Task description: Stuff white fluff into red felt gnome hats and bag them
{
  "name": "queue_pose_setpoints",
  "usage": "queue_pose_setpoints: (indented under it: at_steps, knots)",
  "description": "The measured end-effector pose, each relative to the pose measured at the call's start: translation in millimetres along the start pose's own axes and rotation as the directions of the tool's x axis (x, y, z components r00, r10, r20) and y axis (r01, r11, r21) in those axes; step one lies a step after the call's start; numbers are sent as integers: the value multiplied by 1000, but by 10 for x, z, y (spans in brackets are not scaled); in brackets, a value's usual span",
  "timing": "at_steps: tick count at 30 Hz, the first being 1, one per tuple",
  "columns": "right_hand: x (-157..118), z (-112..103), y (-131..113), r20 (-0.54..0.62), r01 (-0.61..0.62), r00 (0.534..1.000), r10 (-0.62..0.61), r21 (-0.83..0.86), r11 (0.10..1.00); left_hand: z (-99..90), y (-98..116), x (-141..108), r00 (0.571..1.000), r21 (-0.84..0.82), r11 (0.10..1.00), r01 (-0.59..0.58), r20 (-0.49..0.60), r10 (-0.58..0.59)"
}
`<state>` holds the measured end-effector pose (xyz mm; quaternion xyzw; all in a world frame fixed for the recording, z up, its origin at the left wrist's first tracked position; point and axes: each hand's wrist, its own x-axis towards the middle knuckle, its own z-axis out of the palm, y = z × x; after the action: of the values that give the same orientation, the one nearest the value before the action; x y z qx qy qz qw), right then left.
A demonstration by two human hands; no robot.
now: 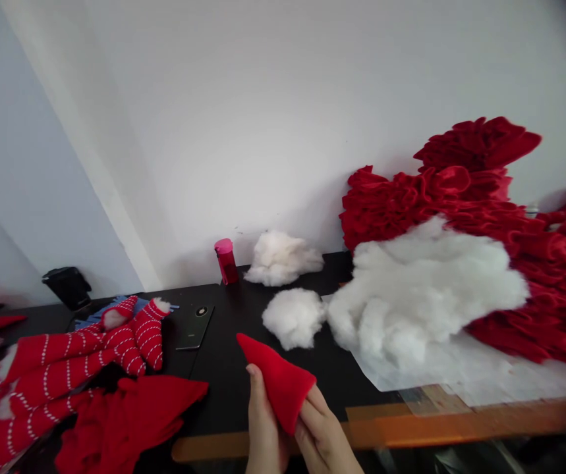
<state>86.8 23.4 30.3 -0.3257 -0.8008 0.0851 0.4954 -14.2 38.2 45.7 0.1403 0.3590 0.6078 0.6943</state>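
A red fabric cone, like a small pointed hat, is held between my two hands above the front edge of the table. Its tip points up and to the left, its wide end toward my right hand. My left hand wraps its left side, the thumb raised along the cloth. At the wide end, my right hand has its fingers bent against the rim; whether some reach inside is hidden. Just beyond the cone lies a small tuft of white stuffing, touching neither hand.
A large heap of white stuffing rests on a white sheet, before piled red fabric pieces. Behind are more stuffing and a pink-lidded bottle. Leftward lie a phone, red cones and striped stuffed pieces.
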Motion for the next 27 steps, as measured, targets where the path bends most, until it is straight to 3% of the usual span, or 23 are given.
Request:
queue_pose_setpoints:
  at_steps: [3,6,10,14,18,22,24,27]
  knots:
    - [8,-2,49,-121,98,986,-113,-125,987,77,0,-80,994,86,991,-104,-31,107]
    - [-23,-2,92,-197,169,949,-247,-344,924,118,17,-132,995,38,994,-104,11,103]
    - [-34,-21,85,-190,210,924,-331,-471,857,95,52,-118,997,2,999,-54,49,54]
    - [-21,-14,79,-124,269,920,-371,-488,830,73,56,-63,992,86,988,-127,-4,128]
    - [-40,-4,94,-97,242,948,-303,-403,883,88,19,-31,983,77,980,-185,0,185]
    - [-45,-10,103,-88,100,988,-126,-251,963,107,-7,-57,991,2,994,-110,74,110]
    - [-28,-13,116,-30,111,992,-122,-239,965,119,-2,-76,992,-35,997,-66,107,69]
    - [3,-25,141,35,152,988,-148,-268,951,133,35,-69,994,-46,994,-101,41,103]
